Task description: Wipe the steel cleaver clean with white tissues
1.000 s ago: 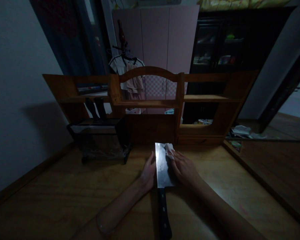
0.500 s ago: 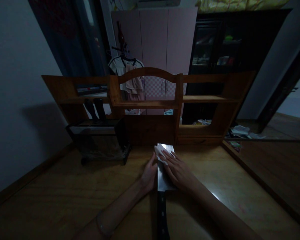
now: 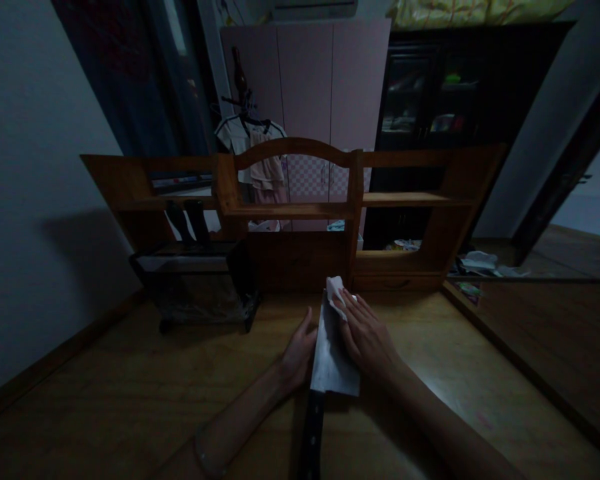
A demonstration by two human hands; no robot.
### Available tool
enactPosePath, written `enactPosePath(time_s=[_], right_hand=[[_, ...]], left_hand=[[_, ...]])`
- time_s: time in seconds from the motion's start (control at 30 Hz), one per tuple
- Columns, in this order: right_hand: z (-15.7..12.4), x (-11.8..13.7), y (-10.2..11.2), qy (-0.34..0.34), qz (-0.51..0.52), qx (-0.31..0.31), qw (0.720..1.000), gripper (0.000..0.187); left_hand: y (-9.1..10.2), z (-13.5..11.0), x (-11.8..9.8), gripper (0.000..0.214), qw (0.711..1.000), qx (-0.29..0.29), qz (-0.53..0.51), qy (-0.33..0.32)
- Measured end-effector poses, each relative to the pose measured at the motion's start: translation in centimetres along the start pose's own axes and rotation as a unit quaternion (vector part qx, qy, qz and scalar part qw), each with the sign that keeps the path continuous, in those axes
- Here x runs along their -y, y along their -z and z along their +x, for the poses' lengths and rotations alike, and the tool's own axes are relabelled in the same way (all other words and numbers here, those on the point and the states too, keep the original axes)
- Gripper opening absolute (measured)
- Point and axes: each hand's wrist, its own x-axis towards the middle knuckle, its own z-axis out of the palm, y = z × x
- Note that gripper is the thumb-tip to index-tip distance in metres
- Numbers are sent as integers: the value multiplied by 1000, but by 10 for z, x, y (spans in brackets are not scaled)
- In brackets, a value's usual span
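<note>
A cleaver (image 3: pixel 334 368) points away from me above the wooden table, its broad metal blade face up and its dark riveted handle towards me. My left hand (image 3: pixel 297 355) is at the blade's left edge, thumb raised, with its other fingers partly hidden behind and under the blade. My right hand (image 3: pixel 373 339) presses a crumpled white tissue (image 3: pixel 335 288) against the far right part of the blade. Its fingers lie together over the tissue. What supports the handle cannot be seen.
A dark knife block (image 3: pixel 200 280) with two black-handled tools in it stands on the table (image 3: pixel 105 387) at left. A wooden shelf unit (image 3: pixel 295 211) runs along the table's back. A wall (image 3: pixel 20 200) borders the left side, and a raised wooden edge (image 3: pixel 510 357) runs along the right.
The cleaver has tilted, its far end swinging right and its handle left. My right hand and the tissue have shifted right and slightly away from me. My left hand has barely moved.
</note>
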Motion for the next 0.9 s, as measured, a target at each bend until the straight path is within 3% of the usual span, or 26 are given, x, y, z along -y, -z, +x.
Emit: enactPosePath(time_s=[0.2, 0.5, 0.73, 0.9], right_hand=[[2, 3, -6, 39, 11, 43, 998, 51], [-3, -14, -15, -24, -19, 26, 999, 44], [-6, -26, -16, -91, -13, -34, 995, 44], [-1, -20, -5, -29, 24, -12, 999, 47]], left_hand=[[-1, 1, 6, 69, 999, 31, -4, 25], [0, 1, -3, 71, 999, -38, 1, -15], [5, 0, -3, 72, 999, -42, 13, -20], [6, 4, -2, 68, 1000, -21, 7, -19]])
